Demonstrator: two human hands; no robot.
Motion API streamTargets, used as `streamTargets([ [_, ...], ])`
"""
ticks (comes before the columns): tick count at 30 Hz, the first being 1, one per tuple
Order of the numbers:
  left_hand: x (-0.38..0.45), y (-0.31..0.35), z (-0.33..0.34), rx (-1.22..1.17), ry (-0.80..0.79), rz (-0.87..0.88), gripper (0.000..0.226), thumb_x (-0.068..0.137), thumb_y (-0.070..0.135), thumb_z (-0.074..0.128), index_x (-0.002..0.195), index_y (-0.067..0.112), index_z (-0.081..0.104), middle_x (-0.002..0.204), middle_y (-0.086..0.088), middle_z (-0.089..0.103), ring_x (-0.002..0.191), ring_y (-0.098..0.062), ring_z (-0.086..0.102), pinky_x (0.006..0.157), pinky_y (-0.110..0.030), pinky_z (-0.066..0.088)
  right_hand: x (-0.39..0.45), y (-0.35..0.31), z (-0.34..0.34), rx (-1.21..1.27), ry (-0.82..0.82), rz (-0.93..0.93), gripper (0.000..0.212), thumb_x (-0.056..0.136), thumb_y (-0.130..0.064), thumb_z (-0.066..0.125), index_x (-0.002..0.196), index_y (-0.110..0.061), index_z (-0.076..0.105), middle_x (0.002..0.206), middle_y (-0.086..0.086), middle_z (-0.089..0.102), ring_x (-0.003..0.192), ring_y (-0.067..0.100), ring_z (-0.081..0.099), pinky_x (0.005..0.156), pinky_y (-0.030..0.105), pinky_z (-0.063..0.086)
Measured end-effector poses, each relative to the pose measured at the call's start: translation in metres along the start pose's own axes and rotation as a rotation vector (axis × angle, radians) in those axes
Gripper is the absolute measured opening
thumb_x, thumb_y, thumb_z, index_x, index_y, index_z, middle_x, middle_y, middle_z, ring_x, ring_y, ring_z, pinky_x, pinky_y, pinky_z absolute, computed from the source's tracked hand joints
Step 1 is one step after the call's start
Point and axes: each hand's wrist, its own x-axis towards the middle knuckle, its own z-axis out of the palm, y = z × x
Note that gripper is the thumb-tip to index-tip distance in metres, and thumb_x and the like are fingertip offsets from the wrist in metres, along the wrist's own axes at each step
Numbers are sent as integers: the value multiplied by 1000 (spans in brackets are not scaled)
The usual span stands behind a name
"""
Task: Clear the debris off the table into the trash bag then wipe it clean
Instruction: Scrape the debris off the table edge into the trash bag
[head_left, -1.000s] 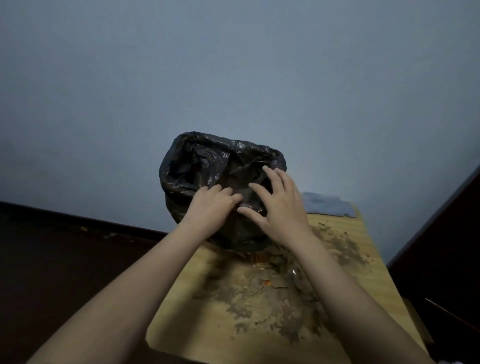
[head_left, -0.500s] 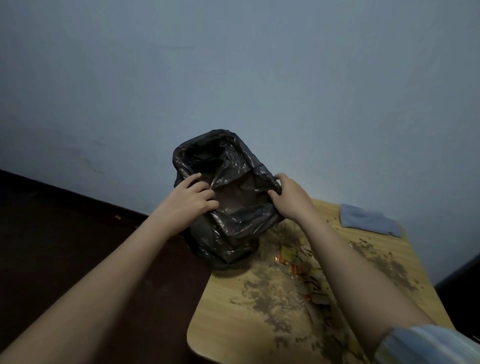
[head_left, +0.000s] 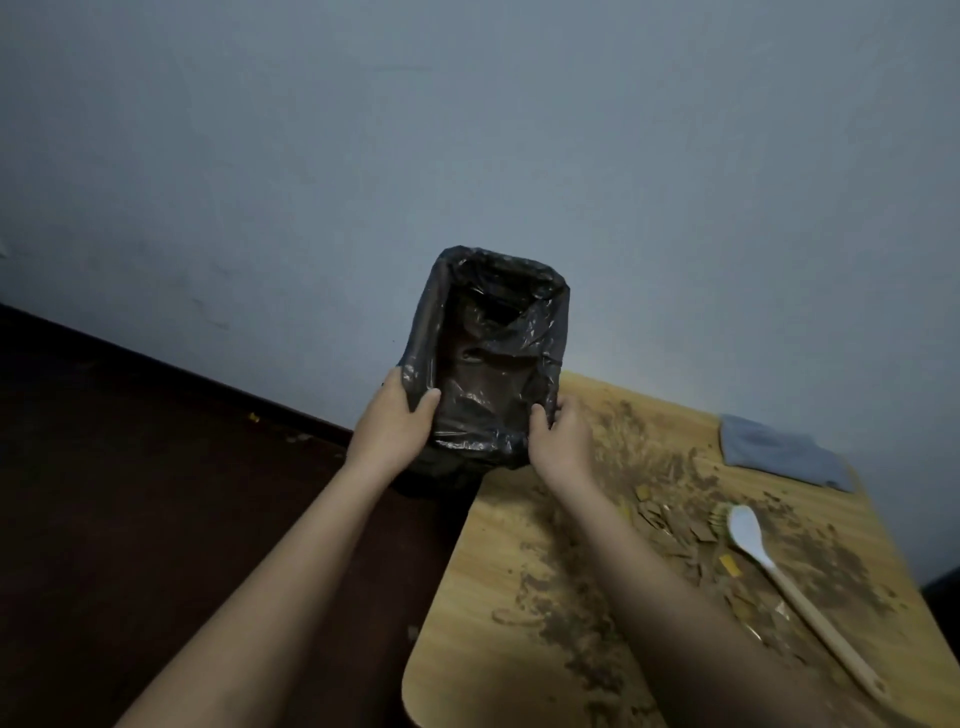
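Observation:
A black trash bag (head_left: 488, 353) is held with its mouth spread wide, just off the left end of the wooden table (head_left: 498, 603). My left hand (head_left: 397, 423) grips the bag's left rim and my right hand (head_left: 563, 439) grips its right rim. Brown dirt and small paper scraps (head_left: 670, 525) lie scattered over the tabletop. A folded grey cloth (head_left: 779, 452) rests at the table's far right corner.
A spatula with a white head and wooden handle (head_left: 779, 577) lies diagonally on the table's right side. The blue-grey wall stands right behind the table. Dark floor (head_left: 156, 493) stretches to the left, with a few specks of litter on it.
The bag has moved left, off the table's end, and its mouth is stretched into a wide rectangle. Both hands have shifted to its side rims. The view has swung, showing the spatula.

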Motion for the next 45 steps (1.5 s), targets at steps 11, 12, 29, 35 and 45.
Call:
streamTargets([
  [11, 5, -25, 2, 166, 198, -48, 10, 95, 7, 42, 104, 7, 37, 88, -9, 50, 76, -32, 50, 62, -36, 36, -16, 18, 11, -22, -156, -139, 26, 97, -35, 52, 122, -25, 54, 90, -25, 50, 86, 5, 55, 69, 25, 43],
  [12, 5, -27, 1, 171, 217, -37, 10, 95, 6, 42, 102, 9, 35, 86, -8, 49, 72, -30, 47, 61, -35, 34, -16, 20, 11, -26, -196, -122, 36, 97, -36, 52, 132, -24, 51, 92, -25, 49, 91, 5, 54, 73, 25, 42],
  [29, -17, -123, -15, 440, 209, -86, 30, 84, -8, 47, 112, -1, 39, 102, -27, 60, 91, -45, 58, 72, -46, 44, -40, 61, 13, -49, -481, 42, 33, 100, -22, 49, 132, -16, 54, 84, -6, 56, 71, 15, 59, 57, 20, 44],
  [35, -27, -135, 14, 450, 120, -110, 33, 84, -6, 49, 114, 0, 38, 110, -24, 60, 95, -44, 59, 77, -49, 46, -43, 91, -16, -67, -274, 74, 21, 100, -20, 48, 112, -26, 63, 75, -6, 59, 64, 18, 53, 54, 25, 38],
  [45, -23, -143, 70, 389, 54, -188, 31, 86, -5, 50, 113, 3, 38, 111, -28, 58, 97, -47, 57, 78, -47, 43, -33, 155, -110, -430, 187, 206, 31, 97, -14, 42, 120, -11, 63, 118, 15, 60, 108, 34, 55, 85, 37, 45],
])
